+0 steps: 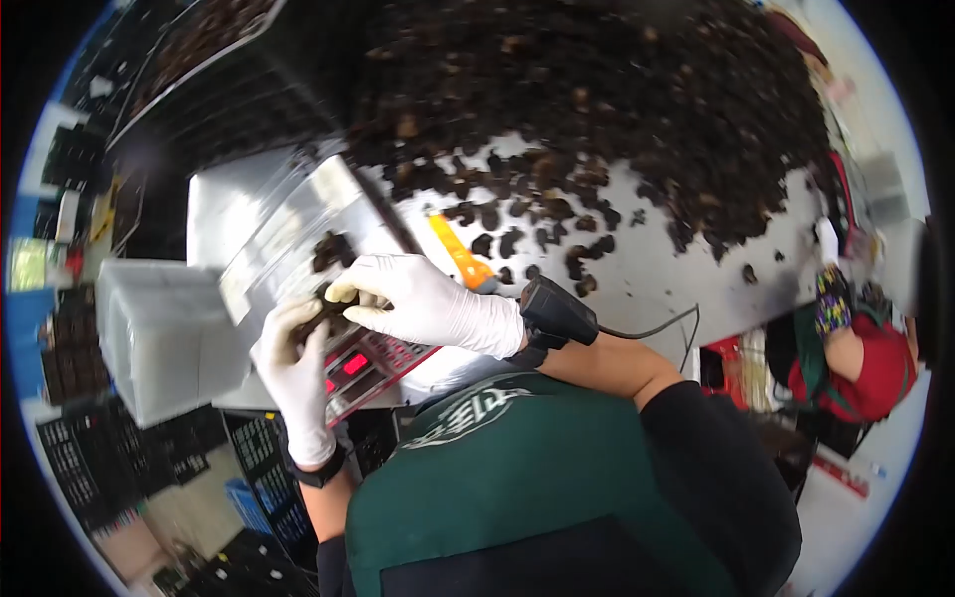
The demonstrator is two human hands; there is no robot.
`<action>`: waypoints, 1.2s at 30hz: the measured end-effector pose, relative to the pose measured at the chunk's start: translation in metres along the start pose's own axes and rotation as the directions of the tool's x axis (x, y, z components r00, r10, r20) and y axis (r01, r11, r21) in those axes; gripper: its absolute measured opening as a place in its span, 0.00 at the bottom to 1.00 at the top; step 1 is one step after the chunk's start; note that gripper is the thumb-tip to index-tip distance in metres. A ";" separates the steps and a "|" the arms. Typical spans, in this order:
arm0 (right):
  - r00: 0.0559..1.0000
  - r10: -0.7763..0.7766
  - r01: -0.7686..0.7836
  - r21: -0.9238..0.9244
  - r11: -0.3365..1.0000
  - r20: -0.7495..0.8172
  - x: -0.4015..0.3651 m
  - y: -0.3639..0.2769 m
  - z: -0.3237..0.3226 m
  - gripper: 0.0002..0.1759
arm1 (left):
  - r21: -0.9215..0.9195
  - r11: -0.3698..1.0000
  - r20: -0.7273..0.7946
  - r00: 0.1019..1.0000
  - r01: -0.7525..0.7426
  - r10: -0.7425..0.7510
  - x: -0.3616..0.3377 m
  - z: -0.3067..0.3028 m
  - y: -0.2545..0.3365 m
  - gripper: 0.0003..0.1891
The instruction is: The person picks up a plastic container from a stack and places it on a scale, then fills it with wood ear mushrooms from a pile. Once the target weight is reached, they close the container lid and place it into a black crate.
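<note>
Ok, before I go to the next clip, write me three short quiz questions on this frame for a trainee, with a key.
1. What colour are the gloves on the left hand and right hand?
A) Blue
B) White
C) Black

2. True or false: the red display near the left hand is lit.

3. Fill in: the black device with a cable is strapped at the ____ wrist.

Key: 1 B; 2 true; 3 right.

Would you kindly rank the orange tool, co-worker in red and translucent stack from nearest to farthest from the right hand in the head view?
From the right hand:
1. Orange tool, just beyond it.
2. Translucent stack, well to the left.
3. Co-worker in red, far right.
</note>
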State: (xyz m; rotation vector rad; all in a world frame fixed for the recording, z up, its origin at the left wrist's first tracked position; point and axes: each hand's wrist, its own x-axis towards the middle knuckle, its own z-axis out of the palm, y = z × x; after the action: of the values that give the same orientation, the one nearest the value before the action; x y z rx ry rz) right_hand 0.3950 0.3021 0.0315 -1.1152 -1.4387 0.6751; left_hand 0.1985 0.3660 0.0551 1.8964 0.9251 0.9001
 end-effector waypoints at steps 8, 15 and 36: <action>0.883 0.058 -0.420 -0.730 0.539 -0.465 -0.069 0.094 -0.163 0.26 | 0.412 0.904 0.023 0.993 -0.115 0.115 0.004 0.001 -0.028 0.13; 0.930 0.248 -0.367 -0.731 0.576 -0.272 -0.045 0.141 -0.205 0.16 | 0.497 0.852 0.068 0.987 -0.162 0.148 0.008 0.010 -0.006 0.16; 0.655 0.754 -0.442 0.789 0.426 -0.040 -0.042 0.111 -0.188 0.12 | 0.563 0.825 0.022 0.997 0.052 -0.078 -0.011 0.004 -0.016 0.23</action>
State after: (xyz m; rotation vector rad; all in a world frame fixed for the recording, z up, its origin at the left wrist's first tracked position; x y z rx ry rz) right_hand 0.6010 0.2720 -0.0469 -1.0097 -0.2349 1.3249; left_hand 0.1925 0.3620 0.0372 2.3474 1.3279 0.5692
